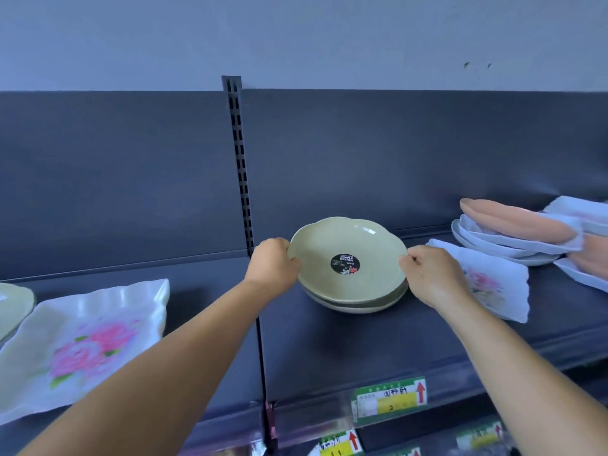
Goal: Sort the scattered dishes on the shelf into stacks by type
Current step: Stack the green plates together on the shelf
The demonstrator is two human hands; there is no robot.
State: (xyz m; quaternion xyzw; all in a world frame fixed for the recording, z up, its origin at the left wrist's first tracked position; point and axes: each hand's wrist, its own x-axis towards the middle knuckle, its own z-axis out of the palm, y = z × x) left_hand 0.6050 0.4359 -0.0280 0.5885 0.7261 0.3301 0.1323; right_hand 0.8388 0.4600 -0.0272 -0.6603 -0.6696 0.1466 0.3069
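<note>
A pale green scalloped plate [348, 241] with a round black sticker tops a small stack of green plates [355, 304] on the dark shelf [329, 350]. My left hand [274, 266] grips the top plate's left rim. My right hand [431, 274] pinches its right rim. Left of the stack lies a white wavy-edged square plate [85, 343] with pink flowers. Another floral square plate [493, 287] sits to the right, partly behind my right hand. Far right, a loose pile mixes white oval dishes [503, 241] and peach oval dishes [516, 218].
Another green plate [13, 304] shows at the far left edge. A slotted upright [241, 179] divides the dark back panel. Price tags [390, 399] hang on the shelf's front edge, with a lower shelf below.
</note>
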